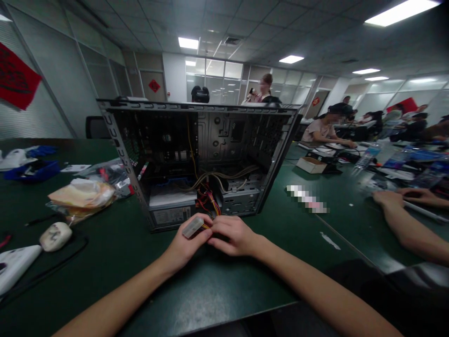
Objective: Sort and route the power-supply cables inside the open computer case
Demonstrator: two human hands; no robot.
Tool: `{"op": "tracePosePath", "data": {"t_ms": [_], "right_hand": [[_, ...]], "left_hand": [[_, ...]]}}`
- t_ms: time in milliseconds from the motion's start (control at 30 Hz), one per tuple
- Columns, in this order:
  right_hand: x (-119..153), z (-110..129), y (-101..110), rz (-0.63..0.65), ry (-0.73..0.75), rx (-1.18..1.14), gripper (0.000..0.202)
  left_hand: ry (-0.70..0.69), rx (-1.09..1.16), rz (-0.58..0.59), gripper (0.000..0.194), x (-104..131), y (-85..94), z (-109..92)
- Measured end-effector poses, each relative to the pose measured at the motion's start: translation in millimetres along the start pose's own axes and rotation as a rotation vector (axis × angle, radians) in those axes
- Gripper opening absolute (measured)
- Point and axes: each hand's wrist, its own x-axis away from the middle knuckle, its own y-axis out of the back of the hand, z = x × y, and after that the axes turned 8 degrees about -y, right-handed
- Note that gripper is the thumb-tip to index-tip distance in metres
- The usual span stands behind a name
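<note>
An open computer case stands in front of me on the green table, its inside facing me. My left hand is closed around a pale power connector with yellow and dark wires running from it. My right hand meets it, fingers pinched at the wires beside the connector; its fingertips are partly hidden. Red, yellow and black cables come out of the case just behind my hands. A power supply sits at the case's lower left, and metal drive bays are at the lower right.
To the left lie plastic-bagged parts, a blue tray, a white plug and a white power strip. On the right are a small box, a bottle and another person's hands.
</note>
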Motion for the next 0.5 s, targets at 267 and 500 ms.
{"op": "tracePosePath", "data": {"t_ms": [267,500], "right_hand": [[-4,17,-8,-0.053,0.094,0.014,0.020],[-6,14,-17,0.048,-0.044,0.032,0.010]], "left_hand": [[-0.152,-0.031,0.033,0.026,0,1.4,-4],[-0.089,0.039,0.054,0.032,-1,6.3,4]]}}
